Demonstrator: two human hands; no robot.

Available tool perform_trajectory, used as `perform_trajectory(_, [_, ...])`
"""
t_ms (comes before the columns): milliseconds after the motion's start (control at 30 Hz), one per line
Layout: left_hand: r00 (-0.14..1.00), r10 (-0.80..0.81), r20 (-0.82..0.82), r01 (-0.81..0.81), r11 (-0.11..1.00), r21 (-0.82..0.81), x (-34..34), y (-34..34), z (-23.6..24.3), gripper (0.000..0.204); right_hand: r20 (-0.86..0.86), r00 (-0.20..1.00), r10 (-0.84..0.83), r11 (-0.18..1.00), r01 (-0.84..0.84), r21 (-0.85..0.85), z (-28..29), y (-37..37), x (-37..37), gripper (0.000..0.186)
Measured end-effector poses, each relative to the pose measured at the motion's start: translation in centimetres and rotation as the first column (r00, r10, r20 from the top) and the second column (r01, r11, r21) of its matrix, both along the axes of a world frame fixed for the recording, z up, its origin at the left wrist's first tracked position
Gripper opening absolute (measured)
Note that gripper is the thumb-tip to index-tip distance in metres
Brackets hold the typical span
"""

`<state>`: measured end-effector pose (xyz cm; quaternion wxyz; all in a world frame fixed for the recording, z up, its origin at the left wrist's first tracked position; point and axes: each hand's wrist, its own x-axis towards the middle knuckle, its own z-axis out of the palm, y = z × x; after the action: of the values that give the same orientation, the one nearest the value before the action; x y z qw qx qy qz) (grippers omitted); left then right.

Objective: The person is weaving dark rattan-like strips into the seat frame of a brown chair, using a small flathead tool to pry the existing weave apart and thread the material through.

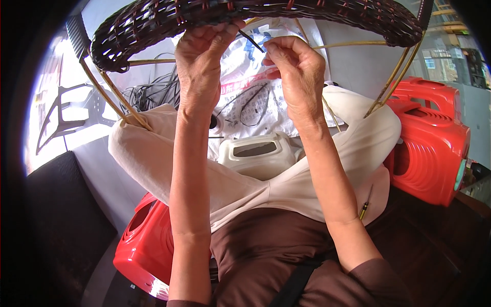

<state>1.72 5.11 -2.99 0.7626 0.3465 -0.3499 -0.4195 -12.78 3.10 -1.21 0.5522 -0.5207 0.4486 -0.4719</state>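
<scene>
A curved piece of dark brown wicker (286,10), woven from flat strips on a cane frame, spans the top of the view. My left hand (199,66) is closed at its lower edge, fingertips partly hidden against the weave. Out from beside those fingers runs a thin dark weaving strip (250,40), slanting down to the right. At its free end my right hand (302,71) is closed in a pinch, thumb against forefinger. Bare cane rods (394,79) reach down from the wicker on both sides, toward my knees.
Loose dark strips (153,94) lie behind my left knee, near a white printed sack (225,97). A cream plastic stool (255,161) stands between my legs. Red plastic stools are at the right (434,148) and lower left (146,250). A yellow-and-black-handled tool (363,210) lies by my right thigh.
</scene>
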Motion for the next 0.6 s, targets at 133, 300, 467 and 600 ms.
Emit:
perform_trajectory(133, [0.998, 0.038, 0.053, -0.036, 0.999, -0.036, -0.3, -0.6, -0.3, 0.012, -0.006, 0.999, 0.034, 0.998, -0.033, 0.048, 0.3, -0.1, -0.4, 0.012])
perform_trajectory(300, [0.997, 0.046, 0.062, -0.041, 0.996, -0.080, 0.3, -1.3, -1.5, 0.023, -0.056, 0.996, 0.070, 0.995, -0.066, 0.071, -0.1, 0.1, -0.8, 0.012])
perform_trajectory(467, [0.993, 0.079, 0.085, -0.076, 0.996, -0.039, 2.2, -2.3, -1.8, 0.026, -0.076, 0.983, 0.166, 0.982, -0.158, 0.103, -1.0, 0.6, -0.6, 0.012])
perform_trajectory(600, [0.986, -0.001, 0.168, 0.000, 1.000, 0.009, 1.9, -1.8, -1.2, 0.027, -0.095, 0.967, 0.235, 0.963, -0.219, 0.155, -1.5, 1.4, -0.2, 0.010])
